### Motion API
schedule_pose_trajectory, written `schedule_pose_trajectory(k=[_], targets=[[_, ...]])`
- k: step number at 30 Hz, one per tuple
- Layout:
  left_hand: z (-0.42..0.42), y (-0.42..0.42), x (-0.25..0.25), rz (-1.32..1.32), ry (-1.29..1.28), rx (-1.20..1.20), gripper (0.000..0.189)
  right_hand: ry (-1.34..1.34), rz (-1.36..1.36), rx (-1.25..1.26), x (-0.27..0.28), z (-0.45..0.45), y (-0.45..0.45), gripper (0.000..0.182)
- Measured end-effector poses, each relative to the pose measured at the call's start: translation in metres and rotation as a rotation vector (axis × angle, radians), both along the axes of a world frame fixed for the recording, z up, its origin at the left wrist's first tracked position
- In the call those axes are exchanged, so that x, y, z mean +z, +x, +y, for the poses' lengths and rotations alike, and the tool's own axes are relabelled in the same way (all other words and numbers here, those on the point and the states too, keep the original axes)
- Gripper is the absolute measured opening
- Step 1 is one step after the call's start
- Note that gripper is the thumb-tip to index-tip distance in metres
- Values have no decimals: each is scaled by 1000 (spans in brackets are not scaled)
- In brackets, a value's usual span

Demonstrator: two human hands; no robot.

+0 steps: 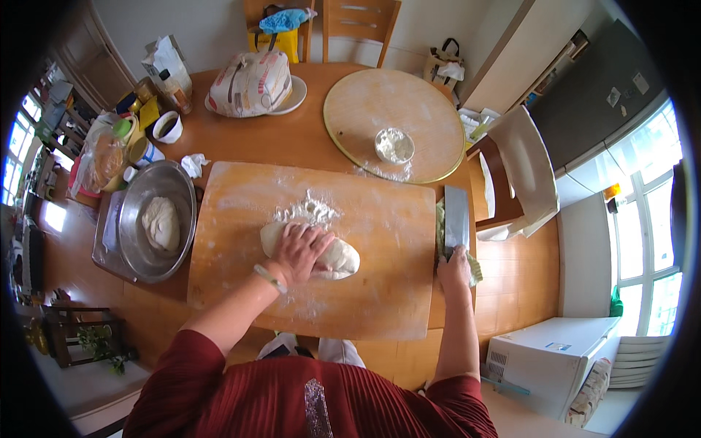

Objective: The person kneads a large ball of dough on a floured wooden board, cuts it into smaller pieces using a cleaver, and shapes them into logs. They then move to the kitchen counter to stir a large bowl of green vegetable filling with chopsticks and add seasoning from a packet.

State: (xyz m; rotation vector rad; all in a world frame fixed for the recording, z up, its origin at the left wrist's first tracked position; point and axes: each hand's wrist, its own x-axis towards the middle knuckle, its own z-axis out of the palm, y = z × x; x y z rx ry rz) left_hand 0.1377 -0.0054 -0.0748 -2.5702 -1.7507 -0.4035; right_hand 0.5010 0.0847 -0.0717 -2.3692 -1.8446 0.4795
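Note:
An oblong lump of pale dough point(342, 259) lies on a floured wooden board point(383, 295) in front of me. My left hand point(298, 253) rests on top of it, fingers spread over its middle. Loose white flour point(309, 209) is scattered just beyond the dough. Off the board's right edge, my right hand point(454, 268) grips the handle of a cleaver point(457, 216). Its broad blade points away from me, above a green cloth point(475, 270) at the table's edge. A second lump of dough point(161, 223) sits in a steel basin point(189, 241) on the left.
A round board point(350, 120) at the far right bears a bowl of flour point(394, 145). Farther left are a cloth-covered dish point(249, 85), a bowl of dark liquid point(167, 127) and a bottle point(175, 92). A chair point(520, 169) stands against the right side.

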Motion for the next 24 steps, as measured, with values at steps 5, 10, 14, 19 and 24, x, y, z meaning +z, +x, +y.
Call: schedule_pose_trajectory(k=[5, 10, 14, 19, 24], targets=[[86, -11, 17, -23, 98, 128, 62, 95, 60, 60, 14, -6, 16, 42], [57, -8, 26, -163, 169, 4, 49, 317, 319, 98, 21, -36, 36, 39], [34, 0, 15, 73, 250, -28, 44, 414, 571, 70, 20, -72, 35, 37], [125, -4, 13, -184, -144, 80, 36, 453, 895, 53, 25, -101, 16, 39], [156, -12, 17, -250, -346, 40, 40, 447, 1059, 67, 43, -113, -6, 35]])
